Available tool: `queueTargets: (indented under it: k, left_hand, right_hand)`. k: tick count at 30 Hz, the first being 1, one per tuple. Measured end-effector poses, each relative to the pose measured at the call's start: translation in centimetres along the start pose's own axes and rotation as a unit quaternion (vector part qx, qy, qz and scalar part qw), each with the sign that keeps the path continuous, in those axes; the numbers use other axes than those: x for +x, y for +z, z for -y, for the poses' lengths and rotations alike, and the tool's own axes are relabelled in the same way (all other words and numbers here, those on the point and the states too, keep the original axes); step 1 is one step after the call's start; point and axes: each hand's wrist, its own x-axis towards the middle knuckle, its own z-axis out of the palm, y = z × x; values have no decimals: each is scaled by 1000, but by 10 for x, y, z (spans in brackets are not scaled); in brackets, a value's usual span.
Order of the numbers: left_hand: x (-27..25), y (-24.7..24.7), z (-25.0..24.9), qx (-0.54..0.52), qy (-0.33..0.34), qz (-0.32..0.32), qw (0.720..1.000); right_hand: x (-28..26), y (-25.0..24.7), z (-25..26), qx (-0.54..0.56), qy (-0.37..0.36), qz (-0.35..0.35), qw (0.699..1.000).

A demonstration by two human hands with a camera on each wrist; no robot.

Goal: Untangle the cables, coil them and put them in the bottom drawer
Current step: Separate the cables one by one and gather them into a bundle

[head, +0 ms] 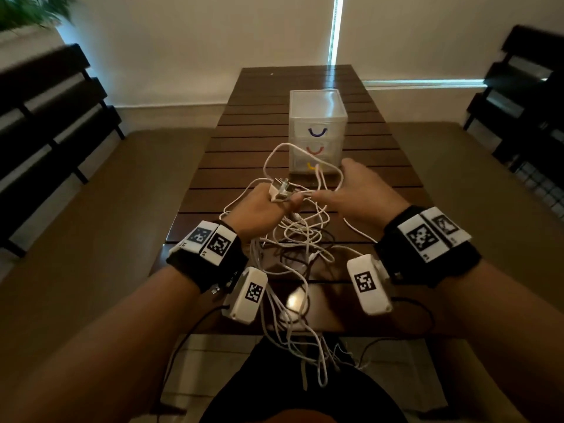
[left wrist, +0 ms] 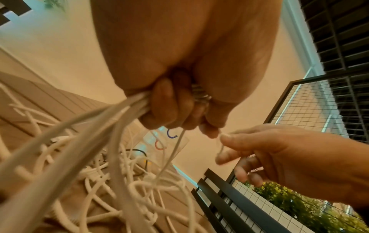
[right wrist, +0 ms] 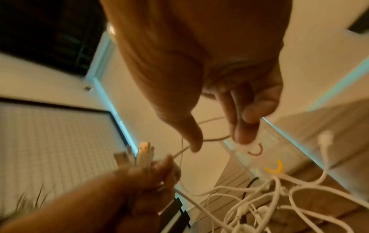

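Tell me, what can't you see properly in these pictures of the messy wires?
- Drawer contents: the drawer unit is frosted and dim in the head view.
- Number of cables: loops overlap everywhere.
- Cable ends in the left hand: curled fingers cover them.
- Right hand: blurred, so its grip is unclear.

White cables [head: 293,236] tangle with one black cable [head: 308,239] on the dark brown slatted table [head: 259,123]. At 12 o'clock, the clear drawer unit [head: 317,117] shows blue, red and yellow handles. Black wristbands [head: 427,254] carry black-and-white square-patterned markers.
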Motion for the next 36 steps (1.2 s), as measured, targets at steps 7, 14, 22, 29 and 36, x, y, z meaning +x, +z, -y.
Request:
queueTargets:
  k: [7, 14, 22, 29, 36]
  left_hand:
    - [0, -6, -12, -20, 2, 27, 999]
    - [3, 5, -3, -28, -18, -13, 999]
    - [3, 5, 10, -48, -78, -62, 994]
    - [10, 5, -15, 2, 3, 12, 1000]
    - [10, 11, -16, -105, -8, -30, 994]
  right_hand:
    - [1, 3, 16, 1, -116, 126, 985]
    - [15, -27, 24, 105, -178, -55, 977]
    - [14, -46, 15, 82, -154, -213, 961]
    - [-10, -15, 36, -276, -151, 61, 947]
    - [3, -31, 21, 33, -158, -21, 987]
